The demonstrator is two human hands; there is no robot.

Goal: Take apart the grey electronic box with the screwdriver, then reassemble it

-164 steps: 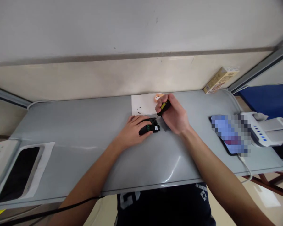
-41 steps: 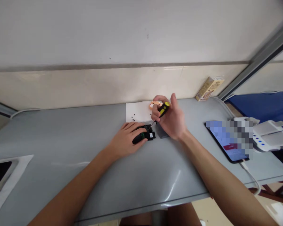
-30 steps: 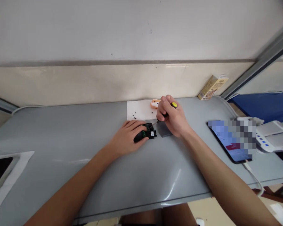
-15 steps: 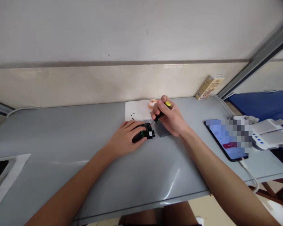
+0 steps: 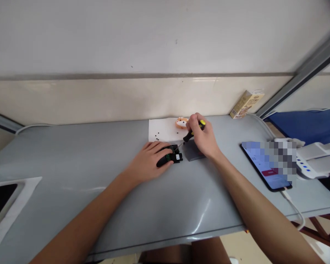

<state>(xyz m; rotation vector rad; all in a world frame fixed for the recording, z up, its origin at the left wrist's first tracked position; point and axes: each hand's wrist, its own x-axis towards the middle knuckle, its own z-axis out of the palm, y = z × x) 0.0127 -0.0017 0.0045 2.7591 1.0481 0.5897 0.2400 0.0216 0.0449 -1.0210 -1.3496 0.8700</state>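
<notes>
A small black device [image 5: 171, 157] with a green board and a white label lies on the grey table [image 5: 99, 176]. My left hand [image 5: 148, 161] is curled over it and presses it down. My right hand [image 5: 205, 137] is closed round a black and yellow screwdriver [image 5: 194, 131]. Its thin tip slants down left to the device's far edge. Just right of the device lies a flat grey cover [image 5: 194, 152]. Behind it, a white paper [image 5: 162, 130] carries several tiny black screws [image 5: 157, 136].
An orange animal-shaped case [image 5: 181, 122] sits at the paper's far edge. A phone [image 5: 266, 163] with a cable lies at the right, next to a white charger unit [image 5: 313, 161]. A small carton [image 5: 246, 103] leans against the wall. A white tray [image 5: 5, 198] sits far left.
My right hand has turned the screwdriver in its fingers and shifted a little to the right; the tip stays at the device. My left hand has kept its hold.
</notes>
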